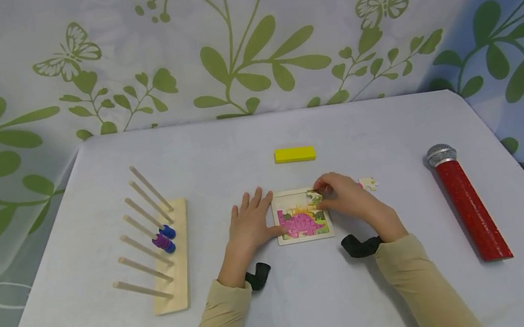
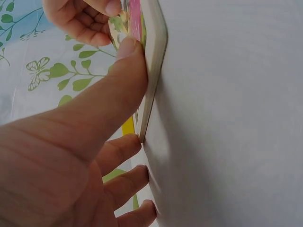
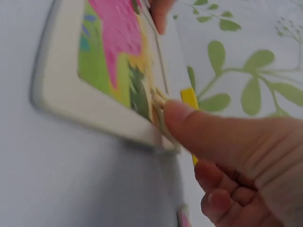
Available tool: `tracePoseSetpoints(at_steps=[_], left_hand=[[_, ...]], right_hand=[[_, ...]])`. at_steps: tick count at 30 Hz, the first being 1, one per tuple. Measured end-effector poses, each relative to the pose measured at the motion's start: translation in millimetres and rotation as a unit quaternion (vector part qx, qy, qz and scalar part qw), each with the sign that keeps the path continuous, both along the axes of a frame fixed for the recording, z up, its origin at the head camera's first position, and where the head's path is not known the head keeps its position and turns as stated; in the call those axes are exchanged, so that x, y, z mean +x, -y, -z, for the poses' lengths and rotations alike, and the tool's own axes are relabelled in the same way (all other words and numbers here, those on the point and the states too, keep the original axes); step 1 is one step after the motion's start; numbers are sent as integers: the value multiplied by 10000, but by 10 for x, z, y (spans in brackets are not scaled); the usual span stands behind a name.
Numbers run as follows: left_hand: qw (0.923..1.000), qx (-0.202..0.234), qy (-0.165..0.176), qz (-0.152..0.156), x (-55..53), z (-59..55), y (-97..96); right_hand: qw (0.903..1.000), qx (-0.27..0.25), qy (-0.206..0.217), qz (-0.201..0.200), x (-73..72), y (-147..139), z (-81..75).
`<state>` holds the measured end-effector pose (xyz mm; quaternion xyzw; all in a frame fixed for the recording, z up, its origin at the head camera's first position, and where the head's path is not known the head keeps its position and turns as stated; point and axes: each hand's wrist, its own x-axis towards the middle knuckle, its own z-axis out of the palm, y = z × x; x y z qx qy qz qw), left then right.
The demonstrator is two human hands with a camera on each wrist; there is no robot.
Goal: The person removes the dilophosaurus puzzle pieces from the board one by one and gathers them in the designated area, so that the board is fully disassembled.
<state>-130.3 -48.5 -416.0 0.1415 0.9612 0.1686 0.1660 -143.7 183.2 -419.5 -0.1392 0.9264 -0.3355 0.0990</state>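
A jigsaw puzzle (image 1: 302, 223) with a pink dinosaur lies in a light wooden tray (image 1: 302, 239) at mid-table; the upper left of the tray shows bare wood. My left hand (image 1: 250, 225) rests at its left side, fingers spread on the table, the thumb on the puzzle's lower left. At the upper right, my right hand (image 1: 352, 200) pinches a green-patterned puzzle piece (image 1: 313, 197) between thumb and fingers; the piece stands slightly tilted in the right wrist view. A loose puzzle piece (image 1: 368, 184) with pink and green lies right of the tray, partly behind the right hand.
A yellow block (image 1: 294, 155) lies beyond the tray. On the left stands a wooden peg board (image 1: 177, 286) with several pegs and blue and purple beads. A red microphone (image 1: 472, 208) lies on the right. Black wrist devices (image 1: 359, 246) sit under both wrists.
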Motion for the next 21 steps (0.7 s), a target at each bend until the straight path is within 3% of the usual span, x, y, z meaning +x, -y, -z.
tracePoseSetpoints(at_steps=[7,9,14,16,21], left_hand=[[10000,33,-27,36,0,11,8],[10000,12,-14,44,-4,24,14],[10000,-19,20,15,-14,39,13],[10000,-14,4,12,-13,37,12],[10000,33,-14,24,-5,28,1]], right_hand=[[9934,-865,-100,752,106,-618,28],[9907,-808,-207,1076,140,-886,136],[9830,-447,-67,1780,300,-1202,109],[9809,-387,36,1908,359,-1198,13],[9785,-261,26,2046,375,-1264,56]])
